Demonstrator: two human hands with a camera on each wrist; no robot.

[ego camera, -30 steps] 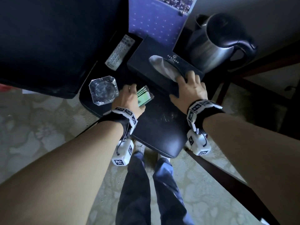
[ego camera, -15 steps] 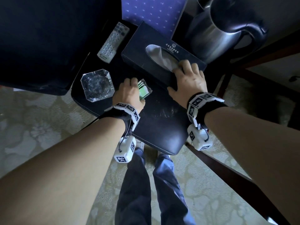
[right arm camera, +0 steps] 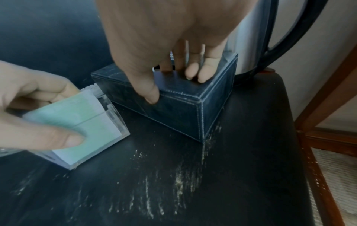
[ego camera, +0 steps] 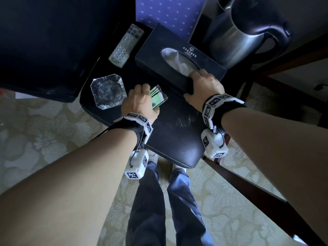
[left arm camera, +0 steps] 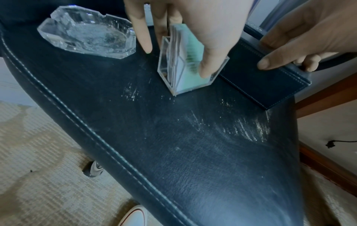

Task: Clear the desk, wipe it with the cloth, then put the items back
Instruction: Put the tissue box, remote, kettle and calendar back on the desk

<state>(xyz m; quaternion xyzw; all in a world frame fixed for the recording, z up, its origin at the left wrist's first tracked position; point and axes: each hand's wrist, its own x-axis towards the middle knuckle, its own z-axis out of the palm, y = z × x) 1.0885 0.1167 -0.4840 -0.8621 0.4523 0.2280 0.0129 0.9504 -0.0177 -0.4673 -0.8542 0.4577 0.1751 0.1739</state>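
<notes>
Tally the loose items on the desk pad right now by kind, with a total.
Remote control: 1
Glass ashtray: 1
Clear card holder with green cards, held by the left hand: 1
Tissue box, gripped by the right hand: 1
Kettle: 1
Purple calendar: 1
Total: 6

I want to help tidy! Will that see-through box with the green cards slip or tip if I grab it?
Probably slippery: the clear card holder has smooth, glossy walls. It is tall and narrow, so it may tip. The cards stand loose, so they could spill.
</notes>
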